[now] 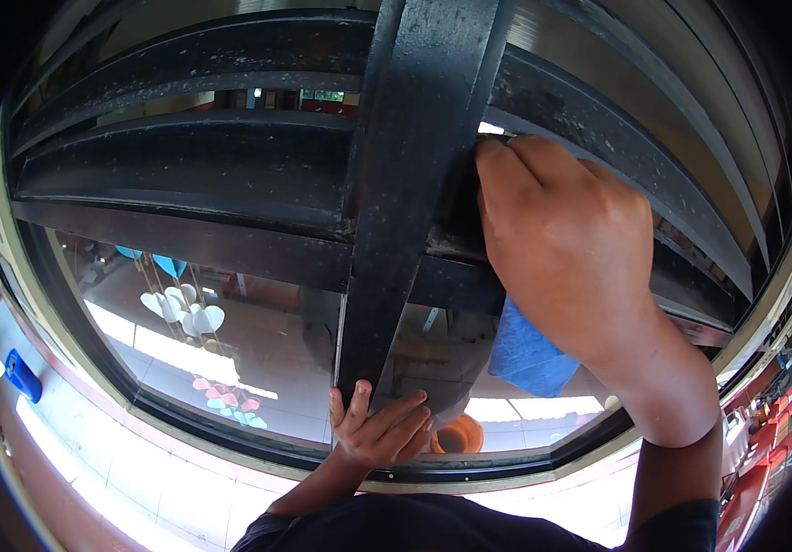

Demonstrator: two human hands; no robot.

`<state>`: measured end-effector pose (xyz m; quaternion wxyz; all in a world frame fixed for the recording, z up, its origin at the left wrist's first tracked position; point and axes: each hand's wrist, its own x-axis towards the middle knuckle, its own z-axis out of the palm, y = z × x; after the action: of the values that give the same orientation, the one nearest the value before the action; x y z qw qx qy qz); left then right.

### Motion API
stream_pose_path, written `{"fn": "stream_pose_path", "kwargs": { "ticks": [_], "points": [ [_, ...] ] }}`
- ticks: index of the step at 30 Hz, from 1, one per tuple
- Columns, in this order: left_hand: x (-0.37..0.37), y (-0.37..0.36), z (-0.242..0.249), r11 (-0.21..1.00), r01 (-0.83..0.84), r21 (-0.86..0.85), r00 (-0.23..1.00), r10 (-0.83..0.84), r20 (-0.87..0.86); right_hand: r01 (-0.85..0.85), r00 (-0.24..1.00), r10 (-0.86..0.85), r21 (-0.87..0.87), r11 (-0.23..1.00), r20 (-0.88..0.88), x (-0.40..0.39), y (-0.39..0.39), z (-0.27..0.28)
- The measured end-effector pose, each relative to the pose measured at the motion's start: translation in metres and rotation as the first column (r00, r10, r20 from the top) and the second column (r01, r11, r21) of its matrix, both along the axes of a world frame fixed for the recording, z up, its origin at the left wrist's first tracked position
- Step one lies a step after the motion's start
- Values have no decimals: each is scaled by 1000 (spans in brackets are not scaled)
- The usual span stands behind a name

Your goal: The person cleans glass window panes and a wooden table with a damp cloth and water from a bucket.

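Note:
My right hand (566, 230) is curled against a dark slat (571, 106) just right of the broad black upright (433, 83) of a window frame. From beneath this hand hangs a blue cloth (534, 354), the rest of it hidden by my fist. Lower down, my left hand (382, 431) rests with fingers spread on the foot of the upright and the glass (433, 354) beside it. The slats and frame carry pale specks.
Hanging heart-shaped paper decorations (184, 308) show in the left pane. An orange round container (460, 434) appears in the glass near my left hand. A blue bin (21, 375) stands at far left, and red furniture (764, 460) at far right.

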<state>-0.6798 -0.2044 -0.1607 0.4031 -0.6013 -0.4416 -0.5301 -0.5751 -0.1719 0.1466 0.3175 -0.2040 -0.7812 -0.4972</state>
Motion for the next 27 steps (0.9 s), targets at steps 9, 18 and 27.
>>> {"fn": "stream_pose_path", "kwargs": {
  "ticks": [9, 18, 27],
  "points": [
    [1, -1, -3, 1000, -9, -16, 999, 10, 41, -196, 977, 191, -43, 980, -100, 5, 5, -2],
    [0, -4, -4, 999, 16, -33, 999, -15, 35, -75, 990, 100, -222, 972, 102, 21, -25, -4],
    [2, -3, 0, 999, 10, -43, 1000, -9, 28, -77, 997, 81, -344, 936, -2, 4, -16, -8]
  ]
}}
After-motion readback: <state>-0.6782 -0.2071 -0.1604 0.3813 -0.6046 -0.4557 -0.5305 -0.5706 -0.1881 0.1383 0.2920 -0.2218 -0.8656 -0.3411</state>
